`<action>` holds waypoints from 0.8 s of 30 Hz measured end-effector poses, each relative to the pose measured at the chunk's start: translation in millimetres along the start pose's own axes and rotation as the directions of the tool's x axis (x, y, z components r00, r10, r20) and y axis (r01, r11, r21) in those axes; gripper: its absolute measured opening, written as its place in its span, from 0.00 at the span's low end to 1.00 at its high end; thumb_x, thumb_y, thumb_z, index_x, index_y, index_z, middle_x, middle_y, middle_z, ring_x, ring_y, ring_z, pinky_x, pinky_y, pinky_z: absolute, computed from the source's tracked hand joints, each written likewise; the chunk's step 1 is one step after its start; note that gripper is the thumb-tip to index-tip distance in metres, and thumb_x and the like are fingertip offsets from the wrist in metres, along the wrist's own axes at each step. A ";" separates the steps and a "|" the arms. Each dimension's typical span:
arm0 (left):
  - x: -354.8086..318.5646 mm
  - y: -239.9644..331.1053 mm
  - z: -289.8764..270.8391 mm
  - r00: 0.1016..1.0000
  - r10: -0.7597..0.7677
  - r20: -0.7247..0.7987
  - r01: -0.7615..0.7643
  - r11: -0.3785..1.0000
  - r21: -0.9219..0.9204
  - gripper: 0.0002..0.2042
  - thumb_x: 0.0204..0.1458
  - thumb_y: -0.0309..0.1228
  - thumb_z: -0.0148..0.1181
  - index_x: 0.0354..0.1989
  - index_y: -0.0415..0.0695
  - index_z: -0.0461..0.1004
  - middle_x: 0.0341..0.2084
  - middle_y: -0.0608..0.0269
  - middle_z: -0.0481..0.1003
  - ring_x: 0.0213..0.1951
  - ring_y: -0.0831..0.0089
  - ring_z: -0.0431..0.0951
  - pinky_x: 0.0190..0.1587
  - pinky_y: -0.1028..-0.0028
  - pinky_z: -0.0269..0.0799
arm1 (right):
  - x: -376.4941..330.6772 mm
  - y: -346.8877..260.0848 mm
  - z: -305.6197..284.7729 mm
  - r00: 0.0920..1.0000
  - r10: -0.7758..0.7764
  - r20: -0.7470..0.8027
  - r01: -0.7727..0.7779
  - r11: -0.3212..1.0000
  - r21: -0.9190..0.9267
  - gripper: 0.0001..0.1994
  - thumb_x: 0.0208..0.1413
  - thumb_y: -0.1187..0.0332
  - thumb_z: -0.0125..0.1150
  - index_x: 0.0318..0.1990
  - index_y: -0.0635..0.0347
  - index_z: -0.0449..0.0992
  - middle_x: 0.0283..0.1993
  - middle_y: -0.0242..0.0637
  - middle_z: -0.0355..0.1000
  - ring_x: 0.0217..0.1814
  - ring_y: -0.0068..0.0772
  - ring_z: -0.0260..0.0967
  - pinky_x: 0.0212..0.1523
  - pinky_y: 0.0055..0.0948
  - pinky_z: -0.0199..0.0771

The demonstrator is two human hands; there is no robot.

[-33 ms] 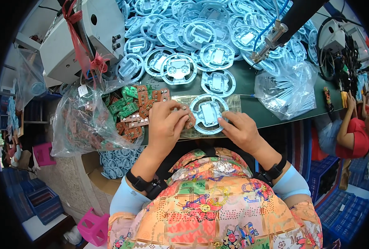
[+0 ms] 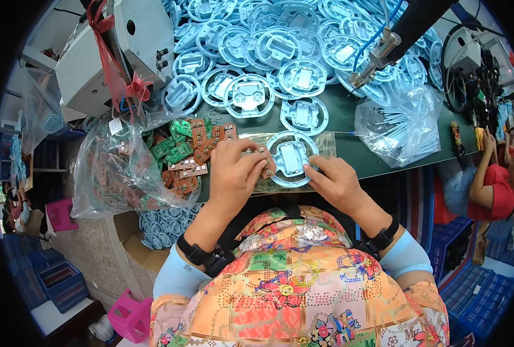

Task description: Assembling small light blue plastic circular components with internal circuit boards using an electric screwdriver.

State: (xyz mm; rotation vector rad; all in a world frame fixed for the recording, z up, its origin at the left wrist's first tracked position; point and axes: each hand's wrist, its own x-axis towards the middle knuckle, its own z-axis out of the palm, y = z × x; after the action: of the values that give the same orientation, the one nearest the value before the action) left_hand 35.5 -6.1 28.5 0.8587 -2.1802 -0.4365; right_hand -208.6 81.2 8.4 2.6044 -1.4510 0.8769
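My left hand pinches a brown circuit board at the left edge of a light blue plastic part shaped like a toy steering wheel. That part lies on a flat, brownish mat at the table's near edge. On its right side, my right hand grips the rim with thumb and fingers. Left of my left hand, brown and green circuit boards spill from a clear plastic bag. Another wheel part lies just beyond the one I hold.
A large heap of blue wheel parts covers the far table. At right are a clear bag of thin pale sticks and a metal tool on a dark arm. A grey machine box stands far left. Another person sits at right.
My left hand has shifted slightly right with the brown circuit board, closer over the wheel part's left edge. My right hand stays in place.
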 end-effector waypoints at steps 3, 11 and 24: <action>6.4 3.3 13.9 0.999 0.044 0.030 -0.045 0.999 0.018 0.09 0.43 0.23 0.68 0.34 0.44 0.79 0.39 0.63 0.76 0.43 0.60 0.72 0.45 0.63 0.63 | 1.1 -1.5 -0.7 1.000 -0.001 -0.003 0.001 1.000 0.010 0.18 0.43 0.73 0.67 0.45 0.62 0.76 0.46 0.40 0.72 0.36 0.36 0.71 0.34 0.32 0.70; 15.3 7.3 37.3 0.990 0.118 0.072 -0.119 0.993 0.019 0.10 0.42 0.25 0.68 0.34 0.47 0.79 0.38 0.67 0.76 0.44 0.62 0.73 0.46 0.61 0.62 | -1.8 -3.3 0.2 1.000 0.013 0.012 -0.013 1.000 -0.009 0.18 0.43 0.72 0.66 0.45 0.63 0.76 0.47 0.40 0.72 0.37 0.34 0.71 0.36 0.31 0.69; 14.9 11.2 43.0 0.987 0.109 0.115 -0.116 0.992 0.052 0.10 0.42 0.25 0.68 0.35 0.47 0.79 0.39 0.67 0.77 0.44 0.62 0.72 0.47 0.61 0.61 | -5.7 0.5 3.7 1.000 -0.017 -0.005 0.017 1.000 -0.021 0.17 0.47 0.71 0.58 0.46 0.65 0.76 0.49 0.42 0.72 0.37 0.34 0.70 0.35 0.31 0.69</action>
State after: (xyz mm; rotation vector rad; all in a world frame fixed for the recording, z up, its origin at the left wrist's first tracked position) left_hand -8.9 -6.6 13.4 0.7532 -2.3416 -0.3748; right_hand -209.6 84.3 2.3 2.5933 -1.4265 0.8607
